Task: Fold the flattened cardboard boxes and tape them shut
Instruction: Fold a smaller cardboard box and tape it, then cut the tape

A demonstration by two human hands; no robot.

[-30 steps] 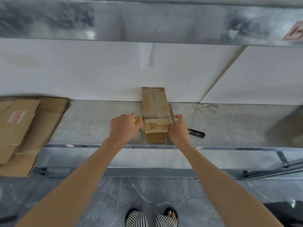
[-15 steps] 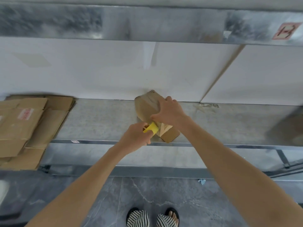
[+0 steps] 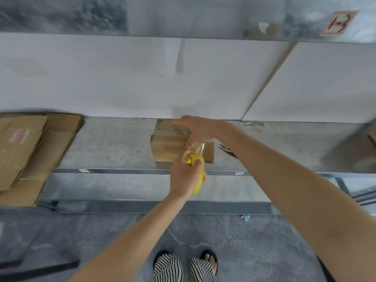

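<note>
Box (image 3: pixel 166 143) under flat R hand (image 3: pixel 199 129); L hand (image 3: pixel 183 178) grips tape roll (image 3: pixel 201 170) at near edge.

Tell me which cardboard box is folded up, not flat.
The small central box under the right hand, near the tape roll in the left hand; the stack on the left lies flat.
</note>
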